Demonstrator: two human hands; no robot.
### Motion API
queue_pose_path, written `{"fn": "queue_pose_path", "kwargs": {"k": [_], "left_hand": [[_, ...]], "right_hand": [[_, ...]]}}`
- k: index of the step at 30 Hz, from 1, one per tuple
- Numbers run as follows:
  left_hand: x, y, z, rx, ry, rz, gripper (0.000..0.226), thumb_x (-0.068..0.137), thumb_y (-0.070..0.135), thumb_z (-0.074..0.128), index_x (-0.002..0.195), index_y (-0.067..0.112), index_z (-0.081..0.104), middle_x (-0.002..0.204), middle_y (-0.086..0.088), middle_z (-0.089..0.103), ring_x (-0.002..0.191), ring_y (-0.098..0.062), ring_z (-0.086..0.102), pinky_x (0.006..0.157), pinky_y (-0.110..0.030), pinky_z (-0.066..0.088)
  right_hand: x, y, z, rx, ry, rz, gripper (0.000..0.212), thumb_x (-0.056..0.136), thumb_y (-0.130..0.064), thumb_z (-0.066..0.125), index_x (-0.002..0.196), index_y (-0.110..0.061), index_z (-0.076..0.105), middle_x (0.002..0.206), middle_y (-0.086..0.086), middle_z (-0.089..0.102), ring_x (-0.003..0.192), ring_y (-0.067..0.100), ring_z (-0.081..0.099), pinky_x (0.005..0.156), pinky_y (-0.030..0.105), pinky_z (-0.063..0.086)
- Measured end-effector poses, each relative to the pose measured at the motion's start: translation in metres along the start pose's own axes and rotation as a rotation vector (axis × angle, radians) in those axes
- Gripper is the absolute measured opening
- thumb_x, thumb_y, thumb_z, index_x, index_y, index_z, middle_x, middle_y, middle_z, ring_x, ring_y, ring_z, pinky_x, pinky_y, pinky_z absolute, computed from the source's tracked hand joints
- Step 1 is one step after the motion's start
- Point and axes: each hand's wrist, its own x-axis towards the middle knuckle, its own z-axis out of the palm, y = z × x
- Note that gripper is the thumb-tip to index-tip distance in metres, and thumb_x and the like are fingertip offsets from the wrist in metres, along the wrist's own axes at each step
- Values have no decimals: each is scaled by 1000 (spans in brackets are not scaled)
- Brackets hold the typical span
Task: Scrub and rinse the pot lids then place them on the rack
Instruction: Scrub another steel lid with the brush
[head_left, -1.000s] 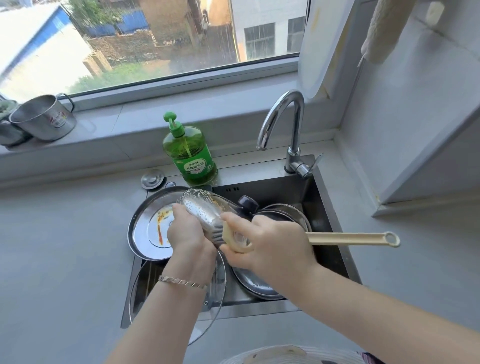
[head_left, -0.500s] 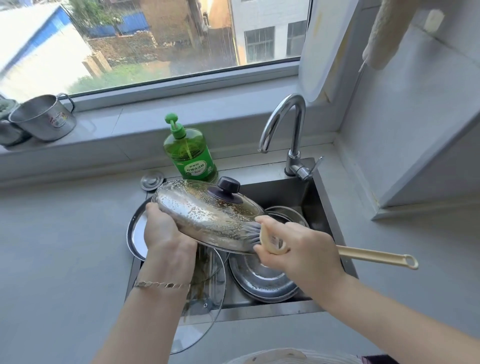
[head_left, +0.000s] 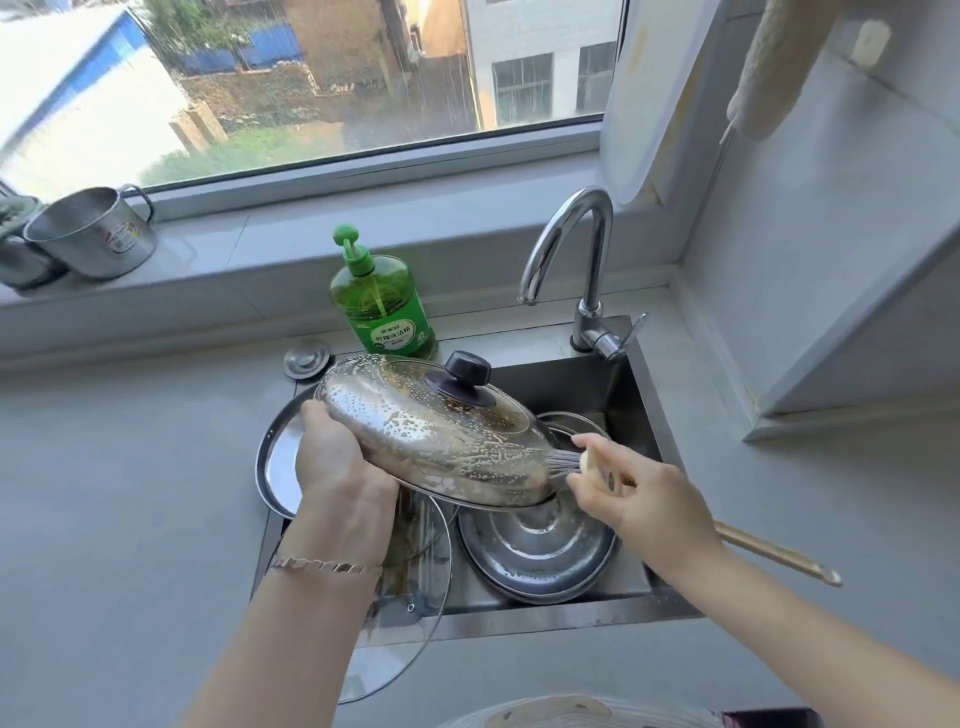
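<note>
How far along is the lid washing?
Nothing looks finished: no rack or clean lid shows. In hand: the left hand holds a sudsy glass lid over the sink while the right hand works a brush at its rim. Left: rinsing it, since no water runs from the tap, plus the steel lid and a second glass lid below.

On my feed it's just two bare forearms, uncovered the whole way back from the hands. The left hand (head_left: 332, 457) has a thin metal bracelet (head_left: 324, 565) right behind it on the wrist, with flat wavy links, silvery with a warm gold tint. The wrist behind the right hand (head_left: 649, 504) is bare. There's pale ribbed cloth (head_left: 545, 714) well behind both hands, can't tell what garment.
</note>
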Motion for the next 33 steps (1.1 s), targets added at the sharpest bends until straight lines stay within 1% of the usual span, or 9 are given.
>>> {"fn": "queue_pose_path", "kwargs": {"k": [6,11,14,18,21,24,26,31,33], "left_hand": [[-7,0,-1,124,-164,-36,34,98,37,42,101,11,64,98,-9,69,86,-24,66,79,-41,54],[-10,1,2,235,-329,-140,34,98,37,42,100,11,64,91,-8,71,72,-20,69,55,-31,56],[-10,8,4,243,-397,-195,32,98,33,43,94,9,63,79,-7,71,58,-17,69,46,-27,55],[-11,16,8,248,-445,-291,36,101,33,36,96,6,58,66,-10,71,52,-20,68,42,-26,53],[-19,15,10,180,-538,-305,40,101,34,34,96,4,59,66,-11,71,55,-21,68,48,-26,55],[-32,-6,5,316,-608,-216,35,97,32,43,108,5,62,91,-13,73,77,-23,71,67,-33,56],[-42,-26,3,383,-575,-144,25,92,19,55,109,2,63,93,-15,73,75,-23,71,62,-31,57],[-45,-42,7,253,-453,-54,18,81,1,64,99,-2,68,89,-20,72,76,-30,71,62,-36,58],[-44,-42,7,246,-428,-38,16,81,0,64,97,-1,68,85,-19,73,74,-30,71,61,-36,57]], "right_hand": [[41,-8,-23,373,19,121,26,81,-42,65,102,-28,61,74,-12,60,69,2,55,61,14,42],[57,-33,-17,487,-155,72,41,64,-30,84,97,-27,60,86,-13,68,79,1,63,69,16,48],[55,-40,-9,616,-284,91,17,72,-19,79,77,-17,64,56,-15,62,51,-4,55,47,7,39],[54,-34,5,548,-250,100,13,66,-22,82,74,-20,71,68,-9,69,66,3,62,61,20,47],[55,-34,10,664,-172,303,17,64,-25,82,69,-16,68,64,-5,64,55,8,58,54,22,42],[61,-37,6,811,-83,539,22,71,-19,78,64,-13,58,59,-1,54,35,5,39,36,16,31],[64,-37,3,866,-26,612,22,73,-19,77,67,-11,57,60,0,52,38,7,34,31,15,26],[58,-38,-7,438,-164,385,33,73,-44,74,80,-14,61,62,-4,56,54,8,50,53,17,36],[51,-41,-17,141,-149,205,54,68,-61,68,104,-22,57,91,-7,60,80,9,58,63,20,40]]}}
